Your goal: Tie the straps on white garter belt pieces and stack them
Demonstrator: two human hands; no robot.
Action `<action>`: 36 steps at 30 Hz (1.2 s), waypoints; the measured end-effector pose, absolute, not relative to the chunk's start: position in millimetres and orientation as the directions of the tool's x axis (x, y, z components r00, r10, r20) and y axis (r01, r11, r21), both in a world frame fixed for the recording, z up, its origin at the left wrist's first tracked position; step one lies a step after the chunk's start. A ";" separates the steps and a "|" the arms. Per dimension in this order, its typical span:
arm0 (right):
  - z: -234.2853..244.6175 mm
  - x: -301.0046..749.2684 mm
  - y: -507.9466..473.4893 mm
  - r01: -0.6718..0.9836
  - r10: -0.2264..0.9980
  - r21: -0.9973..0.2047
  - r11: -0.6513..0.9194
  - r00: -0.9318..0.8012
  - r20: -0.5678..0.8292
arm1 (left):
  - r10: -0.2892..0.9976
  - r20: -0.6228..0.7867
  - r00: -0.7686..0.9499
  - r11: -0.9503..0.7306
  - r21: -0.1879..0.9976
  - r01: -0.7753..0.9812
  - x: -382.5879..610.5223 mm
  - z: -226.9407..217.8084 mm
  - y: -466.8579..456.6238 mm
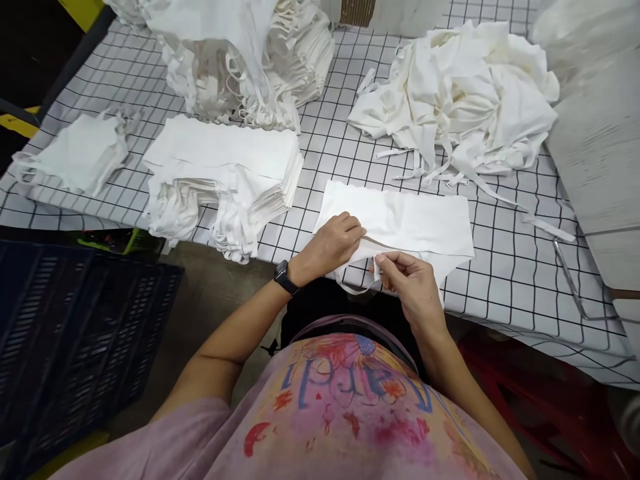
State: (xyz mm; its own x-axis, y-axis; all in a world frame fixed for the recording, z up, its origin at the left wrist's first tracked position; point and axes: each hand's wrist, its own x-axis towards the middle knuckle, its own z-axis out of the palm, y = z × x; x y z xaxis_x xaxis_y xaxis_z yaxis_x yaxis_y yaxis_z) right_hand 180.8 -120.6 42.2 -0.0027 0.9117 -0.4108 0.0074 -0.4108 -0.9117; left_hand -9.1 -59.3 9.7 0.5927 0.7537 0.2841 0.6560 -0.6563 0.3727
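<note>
A white strappy camisole [430, 217] lies flat on the checked cloth right in front of me, its long straight edge turned away. My left hand [340, 239] is closed with bent fingers on the near edge of the fabric; its fingertips are partly hidden. In a pinch between thumb and forefinger, my right hand [407, 277] holds a thin white strap [377, 268] of this garment. The strap loops down near the table's front edge. Left of my hands sits a neat stack of folded white camisoles [225, 150], straps bunched toward me.
A loose heap of white garments [460, 100] lies at the back right, straps trailing. Taller stacks [250, 53] stand at the back left, and a small white piece [83, 153] lies far left. Metal tweezers [570, 280] rest at right. Dark blue crates [75, 333] stand below left.
</note>
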 end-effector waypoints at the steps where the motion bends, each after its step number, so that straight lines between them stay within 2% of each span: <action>1: 40.8 179.4 -118.4 0.013 0.915 -0.915 -0.404 0.010 -0.404 | 0.759 0.295 0.580 -0.650 0.386 0.654 -10.2 8.3 -58.2; 9: 31.3 164.3 -101.9 -0.104 0.886 -0.885 -0.454 0.054 -0.460 | 0.834 0.345 0.431 -0.550 0.591 0.591 -10.9 -0.7 -53.1; 13: 29.7 156.6 -95.4 -0.130 0.864 -0.862 -0.491 0.055 -0.500 | 0.846 0.368 0.386 -0.531 0.645 0.549 -10.2 -2.8 -53.6; 18: 29.4 153.2 -88.5 -0.122 0.856 -0.857 -0.501 0.079 -0.512 | 0.816 0.430 0.385 -0.578 0.619 0.532 -10.0 -6.7 -54.2; 25: 31.2 152.6 -87.1 -0.097 0.863 -0.874 -0.477 0.139 -0.486 | 0.816 0.416 0.401 -0.578 0.590 0.564 -7.2 -7.6 -57.0; 36: 31.8 148.0 -88.5 -0.106 0.861 -0.877 -0.468 0.170 -0.480 | 0.774 0.493 0.397 -0.631 0.547 0.550 -6.1 -7.1 -56.8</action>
State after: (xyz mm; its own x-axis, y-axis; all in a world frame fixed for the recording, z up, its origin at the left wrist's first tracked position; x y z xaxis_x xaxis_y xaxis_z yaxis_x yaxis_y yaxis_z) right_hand 148.0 -88.5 31.8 0.1704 0.8605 -0.4801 -0.1062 -0.4683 -0.8772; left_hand -6.1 -56.8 -7.1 0.3975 0.7742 0.4926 0.5500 -0.6307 0.5475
